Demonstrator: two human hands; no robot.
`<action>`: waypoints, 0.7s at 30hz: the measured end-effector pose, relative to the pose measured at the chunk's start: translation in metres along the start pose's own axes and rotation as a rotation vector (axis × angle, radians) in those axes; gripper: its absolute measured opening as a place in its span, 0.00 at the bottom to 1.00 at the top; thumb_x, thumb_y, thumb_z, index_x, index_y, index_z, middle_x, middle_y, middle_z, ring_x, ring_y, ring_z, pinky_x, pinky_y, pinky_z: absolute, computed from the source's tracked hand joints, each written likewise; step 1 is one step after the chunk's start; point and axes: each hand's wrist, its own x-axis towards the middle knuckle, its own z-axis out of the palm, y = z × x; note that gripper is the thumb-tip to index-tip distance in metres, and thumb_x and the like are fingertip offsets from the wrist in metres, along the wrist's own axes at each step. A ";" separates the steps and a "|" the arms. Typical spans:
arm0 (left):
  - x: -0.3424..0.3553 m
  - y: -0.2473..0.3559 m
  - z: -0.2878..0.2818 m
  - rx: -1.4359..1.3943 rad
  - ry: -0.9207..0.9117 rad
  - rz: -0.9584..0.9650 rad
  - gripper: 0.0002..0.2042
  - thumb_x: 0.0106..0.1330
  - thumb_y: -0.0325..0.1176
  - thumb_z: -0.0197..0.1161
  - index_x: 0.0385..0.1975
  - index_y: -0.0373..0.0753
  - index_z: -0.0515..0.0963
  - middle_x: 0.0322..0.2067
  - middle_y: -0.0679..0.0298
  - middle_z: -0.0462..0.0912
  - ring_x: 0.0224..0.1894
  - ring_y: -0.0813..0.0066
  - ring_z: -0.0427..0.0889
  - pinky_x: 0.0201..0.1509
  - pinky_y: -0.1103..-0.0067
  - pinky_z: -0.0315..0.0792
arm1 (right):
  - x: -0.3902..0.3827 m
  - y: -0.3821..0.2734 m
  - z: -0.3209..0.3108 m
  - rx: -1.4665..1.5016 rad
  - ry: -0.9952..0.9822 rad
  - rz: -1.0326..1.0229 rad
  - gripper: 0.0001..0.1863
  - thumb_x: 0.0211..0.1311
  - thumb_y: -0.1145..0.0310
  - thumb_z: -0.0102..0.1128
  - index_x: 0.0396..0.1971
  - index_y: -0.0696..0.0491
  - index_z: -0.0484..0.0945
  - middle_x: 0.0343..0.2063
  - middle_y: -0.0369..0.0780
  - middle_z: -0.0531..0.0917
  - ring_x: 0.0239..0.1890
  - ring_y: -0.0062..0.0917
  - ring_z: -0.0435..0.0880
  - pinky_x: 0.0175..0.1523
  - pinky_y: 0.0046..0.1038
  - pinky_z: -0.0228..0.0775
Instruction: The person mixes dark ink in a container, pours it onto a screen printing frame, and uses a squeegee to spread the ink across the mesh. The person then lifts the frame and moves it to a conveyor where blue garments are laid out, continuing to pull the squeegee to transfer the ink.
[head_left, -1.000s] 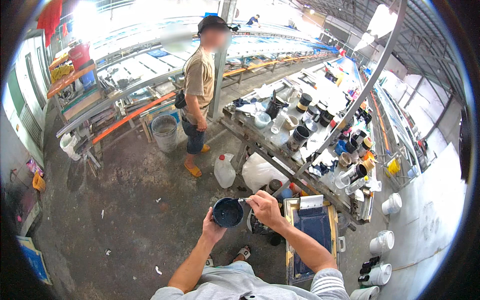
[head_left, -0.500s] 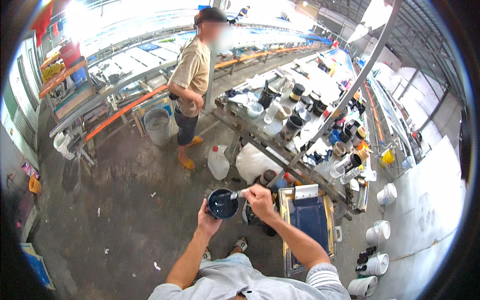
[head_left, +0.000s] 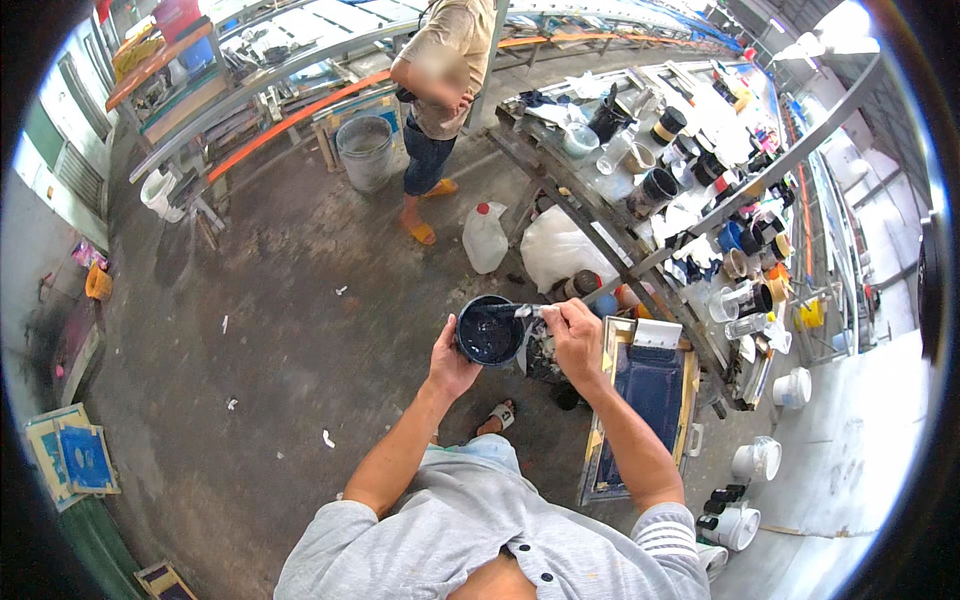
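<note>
A dark tub holding dark paste is gripped from its left side by my left hand. My right hand is closed on a dark-smeared spatula, which lies across the top of the tub, near its rim. Beyond my right hand, a framed printing screen with a dark blue middle leans low beside the metal table. A dark, cluttered item is partly hidden behind my hands.
A co-worker stands ahead by a grey bucket. A white jug is on the floor. A workbench crowded with pots runs along the right. White buckets line the right wall; blue screens lie at left.
My hands, tub and spatula appear higher in view as the view tilts. The spatula has risen toward the tub's rim. The co-worker's arms have come up from the side to the waist.
</note>
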 end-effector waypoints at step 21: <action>0.001 -0.005 0.003 -0.035 0.047 -0.012 0.21 0.81 0.51 0.48 0.51 0.44 0.83 0.50 0.61 0.88 0.57 0.63 0.84 0.64 0.59 0.77 | 0.002 -0.031 0.004 -0.424 -0.162 -0.414 0.09 0.63 0.71 0.64 0.23 0.55 0.77 0.26 0.41 0.76 0.32 0.37 0.80 0.37 0.38 0.74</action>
